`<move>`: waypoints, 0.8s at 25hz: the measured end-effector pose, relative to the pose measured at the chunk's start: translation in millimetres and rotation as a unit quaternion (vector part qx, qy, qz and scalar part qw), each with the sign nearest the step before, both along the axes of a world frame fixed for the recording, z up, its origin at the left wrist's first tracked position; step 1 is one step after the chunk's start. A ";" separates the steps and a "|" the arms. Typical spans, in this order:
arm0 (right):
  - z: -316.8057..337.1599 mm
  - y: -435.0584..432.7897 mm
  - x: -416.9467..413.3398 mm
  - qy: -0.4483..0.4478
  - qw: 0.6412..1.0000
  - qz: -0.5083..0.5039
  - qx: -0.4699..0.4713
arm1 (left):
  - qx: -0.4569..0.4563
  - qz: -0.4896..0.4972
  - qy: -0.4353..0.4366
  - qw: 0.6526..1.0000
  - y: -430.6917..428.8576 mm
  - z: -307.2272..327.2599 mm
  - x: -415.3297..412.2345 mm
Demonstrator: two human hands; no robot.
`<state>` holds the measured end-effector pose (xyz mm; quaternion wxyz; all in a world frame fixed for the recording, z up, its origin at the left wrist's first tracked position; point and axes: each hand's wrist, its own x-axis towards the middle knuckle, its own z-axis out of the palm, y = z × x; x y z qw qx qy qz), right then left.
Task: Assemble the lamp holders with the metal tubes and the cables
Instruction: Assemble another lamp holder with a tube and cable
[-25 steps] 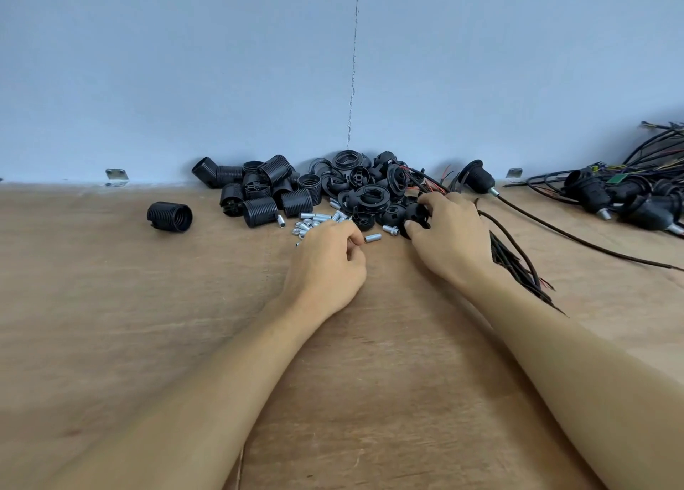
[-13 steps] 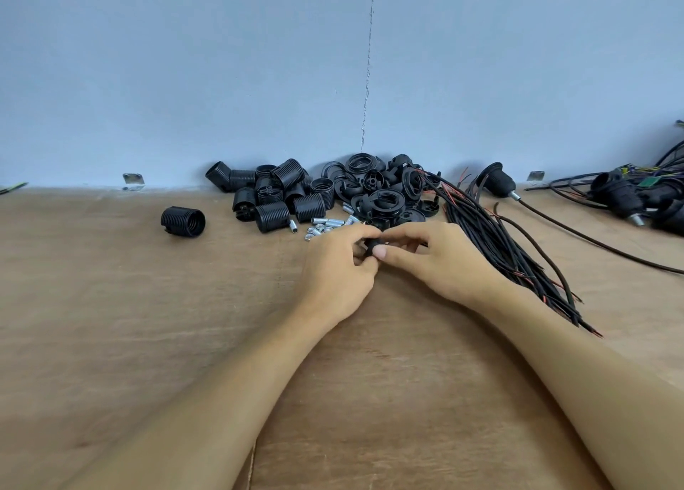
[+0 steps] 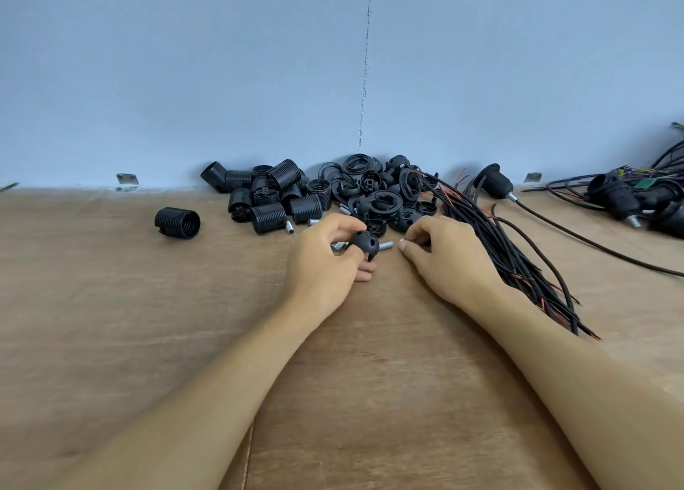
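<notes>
Near the pile, left hand grips cap, tube pointing toward right hand, hold unclear.

L hand fingers curled, pinching cap | R hand fingers curled, grip unclear | forearms fwd, hands apart

a single wide-angle view looks from the person's head, facing forward and down along both forearms across the wooden tabletop to the blue wall at its far edge. the left hand, gripping a black domed cap, and the right hand sit close to the lens at mid-frame. the pile of black holder parts lies just beyond them against the wall, and the cable bundle runs along the right.
</notes>
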<state>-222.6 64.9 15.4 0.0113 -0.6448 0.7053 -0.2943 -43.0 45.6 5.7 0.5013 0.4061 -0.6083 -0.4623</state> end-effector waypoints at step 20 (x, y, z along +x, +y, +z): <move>10.3 5.6 14.3 -0.587 0.796 0.132 0.069 | 0.050 -0.116 0.005 0.992 -4.5 3.2 12.3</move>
